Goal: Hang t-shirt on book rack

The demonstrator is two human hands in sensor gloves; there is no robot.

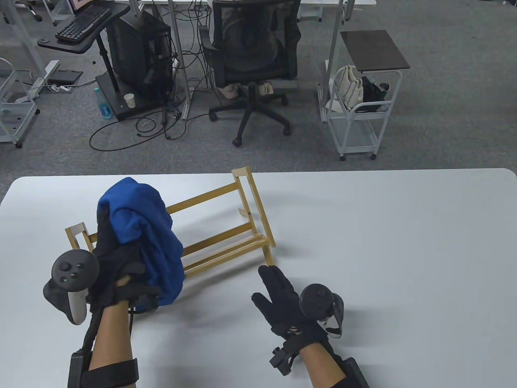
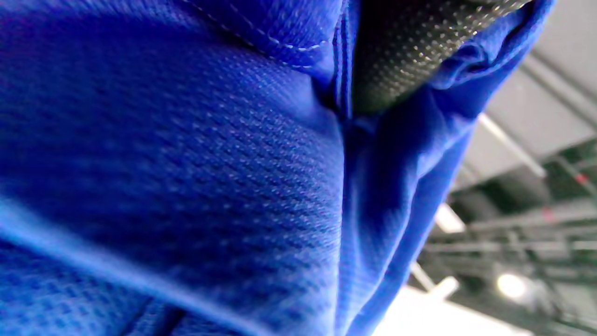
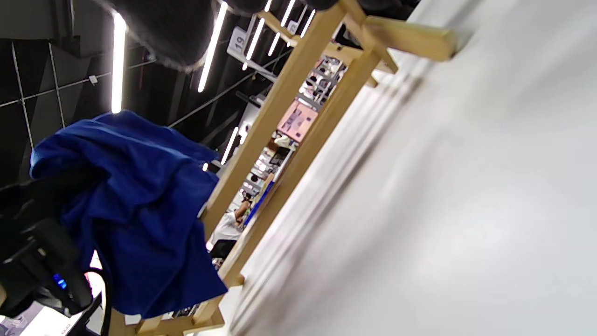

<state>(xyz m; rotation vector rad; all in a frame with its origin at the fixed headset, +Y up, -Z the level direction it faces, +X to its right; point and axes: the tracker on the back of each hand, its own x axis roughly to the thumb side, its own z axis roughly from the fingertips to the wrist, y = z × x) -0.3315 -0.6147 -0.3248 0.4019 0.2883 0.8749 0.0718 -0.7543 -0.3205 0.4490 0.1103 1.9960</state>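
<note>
A bunched blue t-shirt point(image 1: 145, 234) hangs in my left hand point(image 1: 117, 262) above the left part of the wooden book rack point(image 1: 226, 238), which stands on the white table point(image 1: 383, 242). My left hand grips the shirt from the near side. The cloth fills the left wrist view point(image 2: 186, 163), with a gloved finger point(image 2: 410, 42) pressed into a fold. My right hand point(image 1: 278, 295) lies flat and open on the table, its fingertips at the rack's near right foot point(image 1: 270, 262). The right wrist view shows the rack point(image 3: 289, 116) and the shirt point(image 3: 140, 210) held beside it.
The table's far edge runs just behind the rack. On the floor beyond stand an office chair point(image 1: 254, 68), a white cart point(image 1: 359, 117) with bags, and a computer tower point(image 1: 141, 56) with cables.
</note>
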